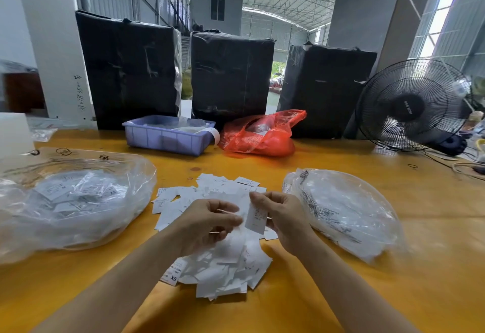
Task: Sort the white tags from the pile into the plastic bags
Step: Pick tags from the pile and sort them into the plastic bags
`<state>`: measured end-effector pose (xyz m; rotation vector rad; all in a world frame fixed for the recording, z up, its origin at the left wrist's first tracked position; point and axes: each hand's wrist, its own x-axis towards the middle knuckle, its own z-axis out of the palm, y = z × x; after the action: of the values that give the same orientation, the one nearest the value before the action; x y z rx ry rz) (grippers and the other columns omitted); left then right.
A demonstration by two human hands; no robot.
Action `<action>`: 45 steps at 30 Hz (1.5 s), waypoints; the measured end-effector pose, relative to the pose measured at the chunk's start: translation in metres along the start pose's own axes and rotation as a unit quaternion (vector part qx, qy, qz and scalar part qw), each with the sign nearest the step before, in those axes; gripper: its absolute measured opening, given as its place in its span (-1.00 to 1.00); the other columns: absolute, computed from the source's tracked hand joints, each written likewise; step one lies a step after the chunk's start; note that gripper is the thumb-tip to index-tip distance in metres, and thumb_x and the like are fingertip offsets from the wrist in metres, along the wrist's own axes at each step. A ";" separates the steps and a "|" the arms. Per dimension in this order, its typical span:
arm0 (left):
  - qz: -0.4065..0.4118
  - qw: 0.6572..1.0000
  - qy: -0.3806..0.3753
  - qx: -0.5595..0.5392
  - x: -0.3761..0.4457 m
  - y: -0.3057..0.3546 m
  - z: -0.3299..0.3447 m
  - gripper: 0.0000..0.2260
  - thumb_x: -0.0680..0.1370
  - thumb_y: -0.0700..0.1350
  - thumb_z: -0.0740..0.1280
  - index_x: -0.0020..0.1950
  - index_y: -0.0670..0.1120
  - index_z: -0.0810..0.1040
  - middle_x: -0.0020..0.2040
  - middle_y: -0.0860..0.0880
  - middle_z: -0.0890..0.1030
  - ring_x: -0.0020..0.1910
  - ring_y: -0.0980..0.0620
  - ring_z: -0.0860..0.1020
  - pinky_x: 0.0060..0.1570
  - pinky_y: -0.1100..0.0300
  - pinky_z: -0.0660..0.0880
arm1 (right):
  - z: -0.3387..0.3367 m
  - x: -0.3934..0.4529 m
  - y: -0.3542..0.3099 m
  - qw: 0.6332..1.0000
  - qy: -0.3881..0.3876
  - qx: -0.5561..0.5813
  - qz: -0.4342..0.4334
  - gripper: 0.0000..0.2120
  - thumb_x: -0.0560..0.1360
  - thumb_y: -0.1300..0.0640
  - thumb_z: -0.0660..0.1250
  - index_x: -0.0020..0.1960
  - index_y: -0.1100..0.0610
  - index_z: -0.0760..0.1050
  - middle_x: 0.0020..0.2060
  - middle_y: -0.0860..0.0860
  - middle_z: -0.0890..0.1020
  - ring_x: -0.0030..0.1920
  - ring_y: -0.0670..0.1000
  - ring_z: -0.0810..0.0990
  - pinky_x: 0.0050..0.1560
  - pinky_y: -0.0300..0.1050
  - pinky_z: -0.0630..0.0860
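My right hand (282,218) pinches one white tag (256,217) by its top edge, printed face turned toward me, presumably so I can read the size before choosing a bag. My left hand (207,223) has its fingers curled in over the heap; whether the fingertips have hold of a tag I cannot tell, the whites blur together there. Both hands hang just above the pile of tags (217,240), spread between the middle of the worktop (393,293) and its near edge, within easy reach. A clear plastic bag (73,201) lies toward the left edge, already holding tags, one marked XS. A second clear bag (349,211) lies toward the right edge, so each side probably takes one size. Along the far edge: blue tray (168,137), red bag (262,135), and a fan (412,106) at the far right corner.
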<state>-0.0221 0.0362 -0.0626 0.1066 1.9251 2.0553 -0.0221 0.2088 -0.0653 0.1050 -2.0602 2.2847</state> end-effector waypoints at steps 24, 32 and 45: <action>0.071 0.991 0.098 -0.053 -0.001 0.001 0.006 -0.96 0.42 -0.27 0.44 -0.16 -0.21 0.66 -0.26 -0.10 0.70 -0.40 0.12 0.59 -0.39 0.36 0.47 | -0.017 0.000 -0.018 0.994 0.103 -0.017 -0.045 -0.58 0.39 0.40 0.43 0.17 0.16 0.39 -0.06 0.21 0.58 -0.15 0.10 0.64 -0.30 -0.20 0.61; 0.077 0.993 0.052 0.071 -0.005 -0.001 0.016 -0.98 0.42 -0.24 0.47 -0.20 -0.19 0.68 -0.32 -0.08 0.68 -0.46 0.17 0.54 -0.47 0.37 0.38 | -0.003 -0.006 -0.023 0.992 0.069 -0.012 -0.103 -0.94 0.43 0.23 0.44 -0.19 0.15 0.58 -0.29 0.10 0.66 -0.29 0.02 0.63 -0.24 -0.15 0.59; 0.075 0.990 0.051 0.105 -0.003 -0.002 0.014 -0.97 0.42 -0.21 0.47 -0.20 -0.17 0.69 -0.30 -0.07 0.69 -0.45 0.19 0.54 -0.45 0.36 0.39 | -0.003 -0.006 -0.021 0.979 0.069 -0.114 -0.157 -0.89 0.41 0.26 0.46 -0.23 0.12 0.57 -0.32 0.09 0.63 -0.40 -0.14 0.57 -0.38 -0.35 0.49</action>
<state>-0.0148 0.0489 -0.0626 0.2044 2.2560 1.9778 -0.0139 0.2134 -0.0457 0.2337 -2.0490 1.8104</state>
